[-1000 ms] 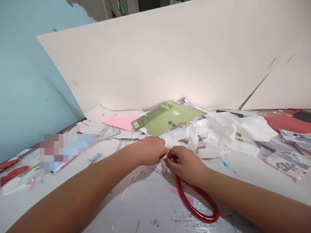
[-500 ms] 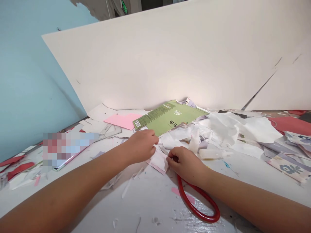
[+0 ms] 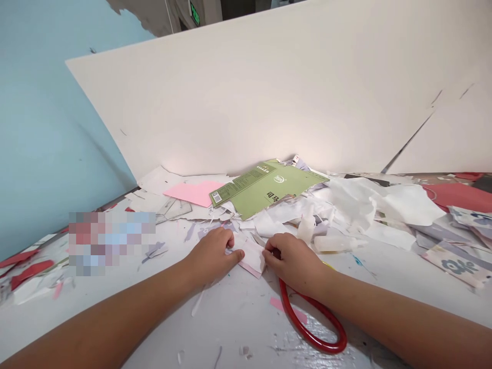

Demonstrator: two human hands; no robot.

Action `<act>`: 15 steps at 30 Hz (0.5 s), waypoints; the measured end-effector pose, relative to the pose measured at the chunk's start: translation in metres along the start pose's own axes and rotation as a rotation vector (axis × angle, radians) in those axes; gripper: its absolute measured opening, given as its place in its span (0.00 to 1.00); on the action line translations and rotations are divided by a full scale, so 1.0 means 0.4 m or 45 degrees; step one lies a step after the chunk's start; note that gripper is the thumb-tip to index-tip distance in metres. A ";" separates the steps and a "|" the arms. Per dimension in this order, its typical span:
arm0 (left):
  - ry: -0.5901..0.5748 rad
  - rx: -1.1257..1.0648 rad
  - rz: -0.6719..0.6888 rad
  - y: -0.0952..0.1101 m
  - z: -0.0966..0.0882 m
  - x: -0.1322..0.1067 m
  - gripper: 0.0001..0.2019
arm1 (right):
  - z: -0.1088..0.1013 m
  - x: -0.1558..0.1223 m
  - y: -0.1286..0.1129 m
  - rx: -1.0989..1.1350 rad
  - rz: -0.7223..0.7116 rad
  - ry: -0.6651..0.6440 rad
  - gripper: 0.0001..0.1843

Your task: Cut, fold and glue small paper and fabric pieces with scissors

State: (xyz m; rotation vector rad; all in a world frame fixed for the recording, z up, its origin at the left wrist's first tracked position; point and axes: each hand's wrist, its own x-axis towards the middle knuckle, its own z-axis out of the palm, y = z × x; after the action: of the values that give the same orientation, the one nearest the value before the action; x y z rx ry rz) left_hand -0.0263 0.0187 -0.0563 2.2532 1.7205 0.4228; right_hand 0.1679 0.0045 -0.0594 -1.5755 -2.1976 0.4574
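A small white and pink piece of paper (image 3: 251, 256) lies between my hands on the table. The thumb and bent fingers of my left hand (image 3: 213, 253) are closed at its left edge. My right hand (image 3: 294, 261) is curled at its right edge, fingertips touching the paper. A pair of scissors with a big red loop handle (image 3: 326, 346) runs up under my right palm and shows dark red between the fingers. Its blades are mostly hidden by the hand and paper. Beside my right hand are a small translucent white bottle (image 3: 306, 228) and another lying bottle (image 3: 334, 243).
A torn green cardboard packet (image 3: 265, 189) and a pink sheet (image 3: 196, 193) lie behind the hands. Crumpled white paper (image 3: 349, 202) spreads right, with patterned pieces (image 3: 455, 264) beyond. A pixelated flat object (image 3: 111, 238) lies left. A white panel (image 3: 269, 102) stands at the back.
My left hand has come back towards me and slightly left, down to the paper's left edge. My right hand and the red handle have stayed almost in place.
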 end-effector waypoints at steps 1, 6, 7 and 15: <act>0.004 -0.003 0.005 -0.002 0.001 0.001 0.11 | 0.001 0.001 0.000 0.000 -0.001 -0.001 0.10; 0.015 0.003 0.020 -0.007 0.006 0.001 0.10 | 0.001 0.004 0.002 0.006 0.006 -0.013 0.10; 0.015 0.005 0.018 -0.007 0.006 0.001 0.10 | 0.000 0.003 0.001 0.007 0.009 -0.015 0.10; 0.019 0.008 0.067 -0.007 0.004 0.000 0.10 | 0.001 -0.003 0.001 0.007 0.027 -0.021 0.10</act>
State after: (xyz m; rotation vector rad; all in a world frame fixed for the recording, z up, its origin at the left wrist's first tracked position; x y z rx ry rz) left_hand -0.0283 0.0193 -0.0590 2.3099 1.6746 0.4476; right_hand 0.1682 0.0035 -0.0601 -1.5989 -2.1920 0.4846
